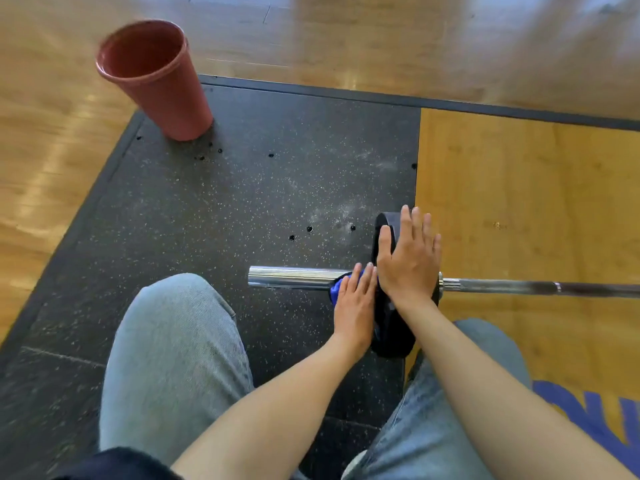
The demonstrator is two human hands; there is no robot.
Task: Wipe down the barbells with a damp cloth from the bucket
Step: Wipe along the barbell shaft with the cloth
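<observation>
A barbell (519,287) lies across the floor with its chrome sleeve (291,277) pointing left and a black weight plate (391,327) on it. My left hand (355,303) presses a blue cloth (335,289) flat against the plate's outer face, beside the sleeve, fingers straight. On top of the plate rests my right hand (410,258), palm down with fingers spread. The red-brown bucket (156,77) stands at the far left corner of the black mat, well away from both hands.
The black speckled rubber mat (242,188) carries dark water drops near the bucket and the plate. A wooden platform panel (536,202) lies to the right under the bar. My knees in light jeans (173,358) frame the plate. Wood flooring surrounds the mat.
</observation>
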